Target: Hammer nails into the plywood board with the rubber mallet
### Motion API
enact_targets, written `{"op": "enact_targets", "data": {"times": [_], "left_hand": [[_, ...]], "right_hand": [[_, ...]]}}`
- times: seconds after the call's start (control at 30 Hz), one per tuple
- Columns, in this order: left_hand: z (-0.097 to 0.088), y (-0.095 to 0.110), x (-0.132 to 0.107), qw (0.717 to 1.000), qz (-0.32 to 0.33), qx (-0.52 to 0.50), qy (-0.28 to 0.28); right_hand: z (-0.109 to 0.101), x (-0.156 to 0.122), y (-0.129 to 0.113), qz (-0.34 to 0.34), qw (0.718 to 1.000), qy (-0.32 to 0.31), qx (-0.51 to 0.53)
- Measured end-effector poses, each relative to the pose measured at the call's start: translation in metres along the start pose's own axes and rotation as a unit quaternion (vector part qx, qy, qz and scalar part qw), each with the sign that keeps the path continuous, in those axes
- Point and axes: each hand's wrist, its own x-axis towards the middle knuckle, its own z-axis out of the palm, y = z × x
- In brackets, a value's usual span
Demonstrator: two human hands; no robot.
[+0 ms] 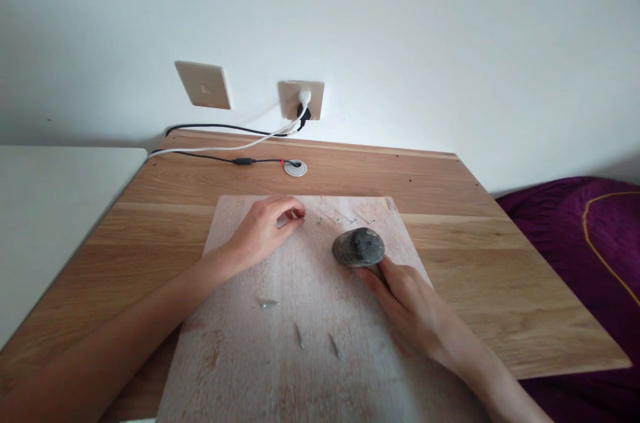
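My left hand (267, 226) rests near the far edge of a pale, worn wooden board (235, 369), its thumb and fingers pinched around a small nail (295, 214), mostly hidden by the fingertips. To its right, a row of several nails (337, 220) stands in the board. My right hand (413, 299) is closed around the handle of a rubber mallet (359, 247). The mallet's dark grey head is just nearer to me than the row. Loose on the board lie three more nails: a left one (270, 303), a middle one (299, 336) and a right one (335, 346).
Under the board is a wooden desk (475, 276) against a white wall. Black and white cables (215, 149) run from a wall socket (316, 103) across its back, near a round cable grommet (295, 169). A white surface (55, 209) adjoins at left; purple bedding (565, 229) lies at right.
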Motion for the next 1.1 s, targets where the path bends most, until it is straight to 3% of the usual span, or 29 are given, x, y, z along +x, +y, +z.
{"op": "enact_targets", "data": {"times": [0.77,1.1], "left_hand": [[0.0052,-0.0039,-0.0012,0.996,0.057,0.070,-0.005],[0.0089,-0.0071,-0.0046,0.997,0.040,0.067,0.003]], "right_hand": [[-0.0009,0.0018,-0.0048,0.010,1.000,-0.009,0.002],[-0.0005,0.0037,-0.0031,0.006,1.000,-0.006,0.006]]}}
